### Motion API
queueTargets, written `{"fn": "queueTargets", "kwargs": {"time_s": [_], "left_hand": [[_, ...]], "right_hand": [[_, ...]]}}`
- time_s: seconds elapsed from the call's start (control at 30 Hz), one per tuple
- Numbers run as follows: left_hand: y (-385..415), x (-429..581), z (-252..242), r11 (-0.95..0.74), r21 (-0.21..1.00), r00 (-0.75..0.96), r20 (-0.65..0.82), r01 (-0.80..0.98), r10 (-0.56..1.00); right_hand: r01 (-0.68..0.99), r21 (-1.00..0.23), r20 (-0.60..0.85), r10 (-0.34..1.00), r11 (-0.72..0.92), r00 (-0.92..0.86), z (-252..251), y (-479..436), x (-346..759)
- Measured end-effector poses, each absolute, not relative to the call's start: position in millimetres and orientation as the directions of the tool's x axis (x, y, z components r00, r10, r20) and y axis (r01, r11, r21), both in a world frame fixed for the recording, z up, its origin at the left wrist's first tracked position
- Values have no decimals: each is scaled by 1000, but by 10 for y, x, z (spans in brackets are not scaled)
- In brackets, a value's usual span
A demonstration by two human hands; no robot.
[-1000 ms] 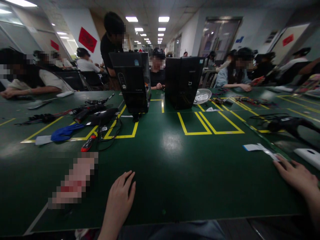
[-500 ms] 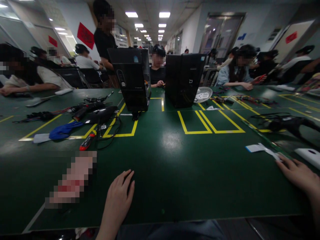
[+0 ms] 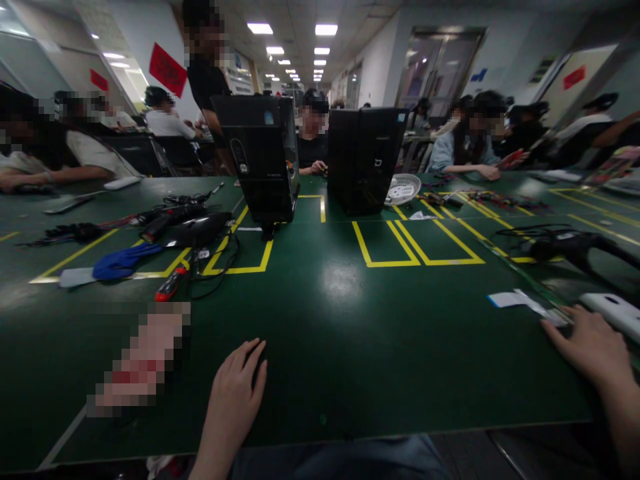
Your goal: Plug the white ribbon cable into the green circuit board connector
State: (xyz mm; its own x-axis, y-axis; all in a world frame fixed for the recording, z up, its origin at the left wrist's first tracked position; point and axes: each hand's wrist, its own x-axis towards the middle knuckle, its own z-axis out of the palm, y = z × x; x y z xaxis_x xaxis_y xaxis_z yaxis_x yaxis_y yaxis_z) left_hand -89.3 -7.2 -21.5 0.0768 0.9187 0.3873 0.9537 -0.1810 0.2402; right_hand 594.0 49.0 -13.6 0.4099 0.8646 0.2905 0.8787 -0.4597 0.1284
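My left hand [image 3: 235, 393] lies flat on the dark green table [image 3: 345, 333] near its front edge, fingers stretched out and together, holding nothing. My right hand [image 3: 587, 343] rests at the far right of the table, fingers extended, the fingertips touching a white paper slip [image 3: 520, 301]. A white flat device [image 3: 613, 312] lies just beyond that hand. Two black computer towers [image 3: 263, 157] [image 3: 365, 160] stand upright at the table's middle, behind yellow tape rectangles [image 3: 395, 247].
At the left lie black cables and tools [image 3: 190, 230], a red-handled tool [image 3: 167, 287], a blue cloth [image 3: 123, 262] and a blurred patch [image 3: 143, 363]. A white fan grille [image 3: 404, 189] sits behind the right tower. Black gear [image 3: 565, 243] lies at right. Several people sit around; one stands behind.
The view has shifted slightly; my right hand edged a little left along the paper slip. My left hand has stayed in place. The standing person moved left.
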Motion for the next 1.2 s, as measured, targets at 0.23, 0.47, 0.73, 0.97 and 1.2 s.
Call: {"fn": "queueTargets", "kwargs": {"time_s": [0.23,0.47,0.73,0.97,1.2], "left_hand": [[-77,-886,-199,-175,237,76,377,956,923],[-82,-874,-191,-159,243,61,366,957,928],[-78,-875,-201,-160,238,61,378,958,924],[-67,-885,-234,-189,230,81,411,955,908],[-61,-884,-235,-197,216,92,418,956,904]], "right_hand": [[921,-11,115,914,-389,388,-108,467,5761],[965,-124,173,953,-230,249,-144,398,5333],[946,-104,314,913,306,-261,-223,381,3900],[777,-254,194,818,576,-542,-14,69,2302],[648,-424,89,741,632,-665,80,-81,1610]]}}
